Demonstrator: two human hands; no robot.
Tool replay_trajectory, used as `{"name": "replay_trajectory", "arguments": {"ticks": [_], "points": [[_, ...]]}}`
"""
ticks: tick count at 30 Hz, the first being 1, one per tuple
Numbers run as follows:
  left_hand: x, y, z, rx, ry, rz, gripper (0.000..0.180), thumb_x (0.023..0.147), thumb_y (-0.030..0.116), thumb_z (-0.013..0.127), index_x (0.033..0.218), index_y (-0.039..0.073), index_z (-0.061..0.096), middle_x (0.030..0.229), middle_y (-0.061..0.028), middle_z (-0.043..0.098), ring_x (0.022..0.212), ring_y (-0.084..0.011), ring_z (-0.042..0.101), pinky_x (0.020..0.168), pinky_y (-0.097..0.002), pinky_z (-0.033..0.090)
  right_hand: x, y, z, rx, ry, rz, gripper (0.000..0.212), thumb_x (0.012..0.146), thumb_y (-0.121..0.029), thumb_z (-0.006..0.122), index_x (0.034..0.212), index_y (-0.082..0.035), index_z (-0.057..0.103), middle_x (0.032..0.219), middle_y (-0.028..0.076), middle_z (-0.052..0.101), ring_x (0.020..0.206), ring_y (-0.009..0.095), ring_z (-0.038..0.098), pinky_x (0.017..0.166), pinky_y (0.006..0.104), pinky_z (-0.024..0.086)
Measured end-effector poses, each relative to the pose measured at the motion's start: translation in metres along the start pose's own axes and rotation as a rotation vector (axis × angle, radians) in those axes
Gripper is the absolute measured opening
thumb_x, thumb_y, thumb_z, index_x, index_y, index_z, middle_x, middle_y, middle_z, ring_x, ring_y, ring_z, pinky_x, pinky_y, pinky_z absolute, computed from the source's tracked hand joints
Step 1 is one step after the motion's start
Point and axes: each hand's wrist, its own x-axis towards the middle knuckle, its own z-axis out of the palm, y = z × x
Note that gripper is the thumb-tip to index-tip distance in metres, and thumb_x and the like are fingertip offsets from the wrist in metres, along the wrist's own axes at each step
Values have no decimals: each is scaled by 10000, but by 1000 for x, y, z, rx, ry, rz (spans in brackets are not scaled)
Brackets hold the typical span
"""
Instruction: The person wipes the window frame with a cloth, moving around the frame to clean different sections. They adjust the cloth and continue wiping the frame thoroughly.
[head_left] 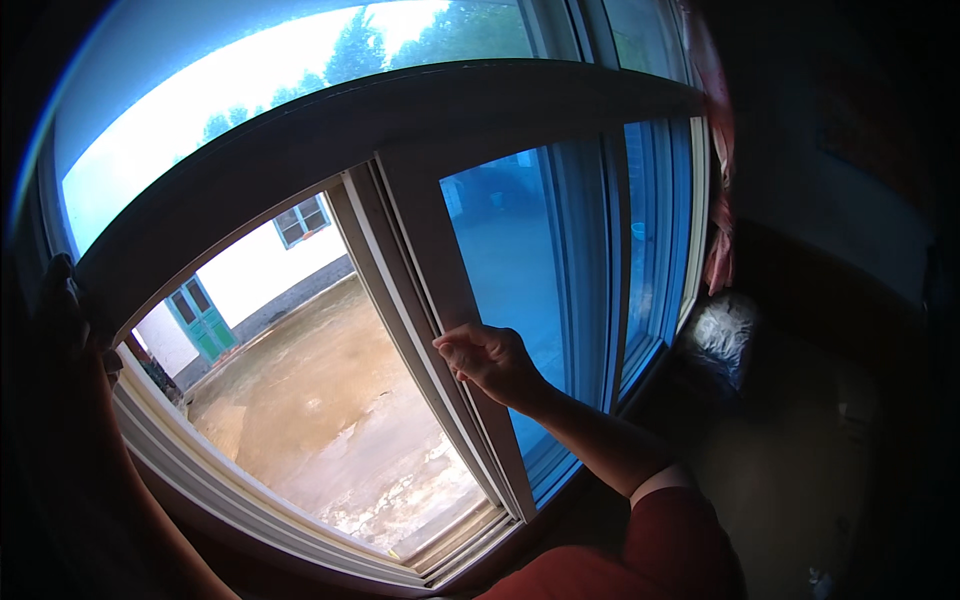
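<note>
A sliding window sash [410, 225] with a pale frame and blue-tinted glass [505, 235] covers the right part of the window. My right hand [487, 360] is at the sash's left upright, fingers curled and thumb pressed in. Whether anything small sits between those fingers is hidden. In deep shadow at the far left, my left hand [68, 300] is raised beside the left end of the dark crossbar [390, 105]. Its fingers are too dark to read. Left of the sash the window opening shows the yard without blue tint.
Sill tracks [260, 510] run along the window's lower edge. Outside are a concrete yard [310, 390], a white building with a green door [205, 320] and a window. A pinkish curtain [722, 220] hangs at the right, above a shiny plastic-looking bundle [722, 335].
</note>
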Motion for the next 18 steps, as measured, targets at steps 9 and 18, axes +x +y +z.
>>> {"name": "replay_trajectory", "arguments": {"ticks": [9,18], "points": [[37,56,11,-470,-358,-672,406,775,250,630,1007,-72,543,911,-255,572,844,-333,602,695,-509,493,-4,9,5,-80,-97,-136,169,904,-180,589,993,-45,635,840,68,669,751,124,645,650,251,526],[76,212,75,-390,-281,-498,637,803,295,710,1313,61,408,1219,-151,546,1146,-295,528,1026,-450,392,29,28,-100,-200,-157,-385,123,877,-134,622,978,-67,645,803,60,660,704,114,644,611,242,522]]}}
